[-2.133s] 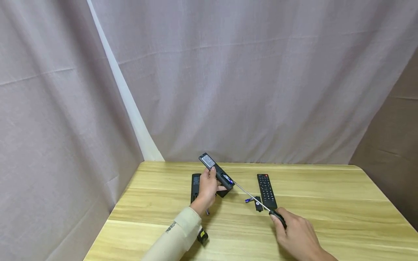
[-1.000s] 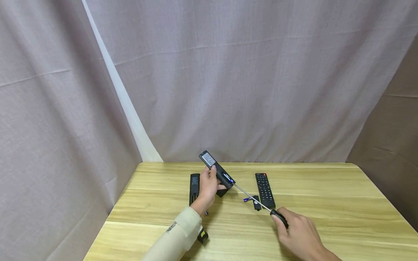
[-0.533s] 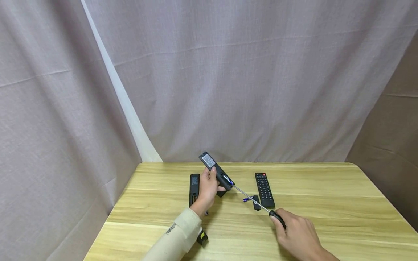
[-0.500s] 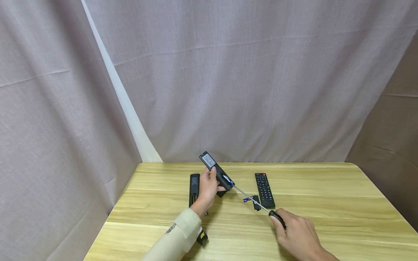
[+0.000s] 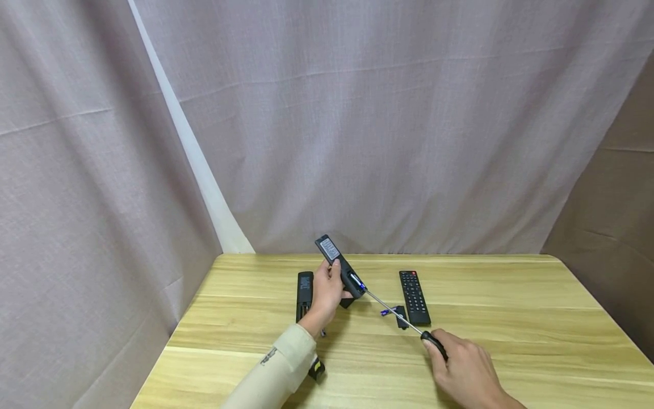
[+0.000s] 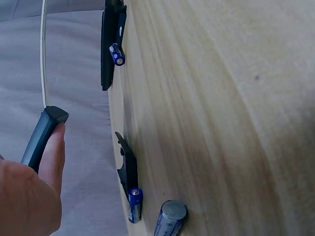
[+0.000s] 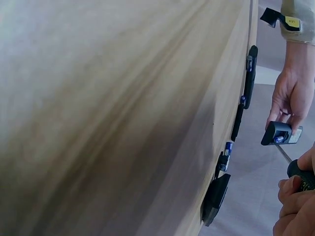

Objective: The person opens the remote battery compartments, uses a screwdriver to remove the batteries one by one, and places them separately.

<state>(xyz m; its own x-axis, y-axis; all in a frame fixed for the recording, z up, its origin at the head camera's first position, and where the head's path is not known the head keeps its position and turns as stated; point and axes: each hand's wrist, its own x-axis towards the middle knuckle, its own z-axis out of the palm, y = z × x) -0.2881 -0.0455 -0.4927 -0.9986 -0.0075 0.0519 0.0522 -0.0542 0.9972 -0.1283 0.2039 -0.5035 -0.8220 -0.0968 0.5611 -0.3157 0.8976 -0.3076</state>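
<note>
Currently left hand [image 5: 327, 292] grips a remote [image 5: 348, 272], back toward the head camera, raised above the table [image 5: 511, 301], bay uncovered, battery [image 5: 355, 279] inside. Right hand [image 5: 467, 366] grips a screwdriver [image 5: 432, 342] by its handle, tip at the bay. On table: face-up remote [image 5: 415, 298], cover [image 5: 403, 319] just beside it, loose battery [image 5: 385, 312] by the cover; face-down remote [image 5: 305, 288] near left hand.

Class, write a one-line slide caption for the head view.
Left hand holds an open-backed remote control; right hand points a screwdriver at the battery inside.
</note>
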